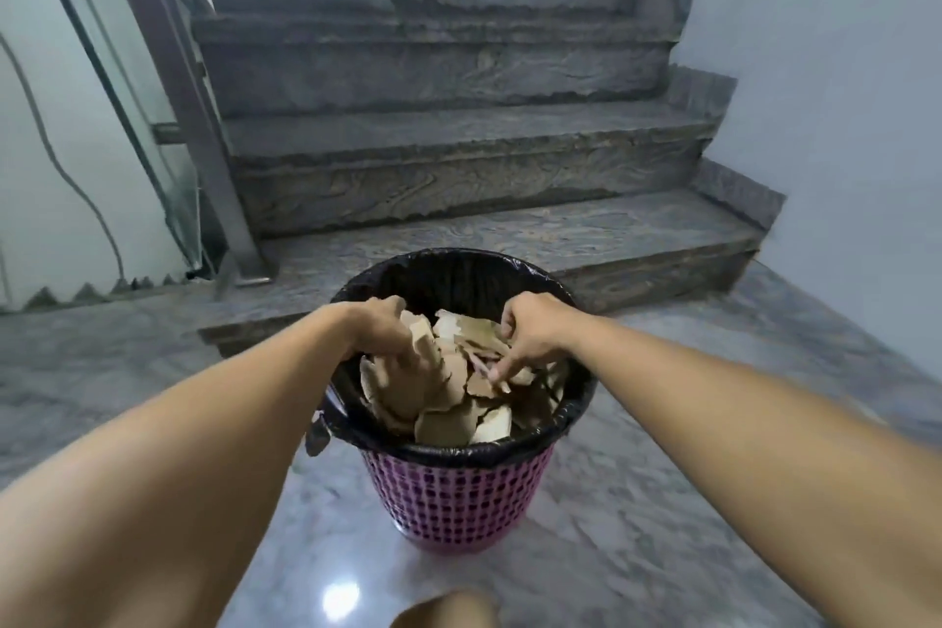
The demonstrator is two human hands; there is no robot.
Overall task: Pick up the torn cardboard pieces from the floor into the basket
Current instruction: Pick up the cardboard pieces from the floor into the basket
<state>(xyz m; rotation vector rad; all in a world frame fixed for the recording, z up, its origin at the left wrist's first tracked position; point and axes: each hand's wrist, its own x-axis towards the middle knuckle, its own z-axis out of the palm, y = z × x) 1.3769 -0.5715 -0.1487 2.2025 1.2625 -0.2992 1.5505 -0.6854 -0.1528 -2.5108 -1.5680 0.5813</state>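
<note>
Basket [461, 490] position: we see the pink lattice basket standing upright on the grey marble floor [662, 525], just in front of the lowest step of the stone staircase [448, 128]. A black bag [443, 273] lines the basket, and its edge is folded over the rim.

Cardboard pieces [453, 418]: we see torn brown pieces heaped inside the basket, reaching near rim level. No pieces show on the visible floor.

Left hand [395, 344]: we observe it over the left half of the basket opening, palm down, fingers curled round a clump of cardboard pieces on the heap.

Right hand [530, 337]: we observe it over the right half of the opening, fingers bent downward, with the fingertips pinching pieces at the top of the heap.

Surroundings: a metal stair rail post [204, 117] rises at the left of the steps, and pale walls [826, 92] flank both sides.
</note>
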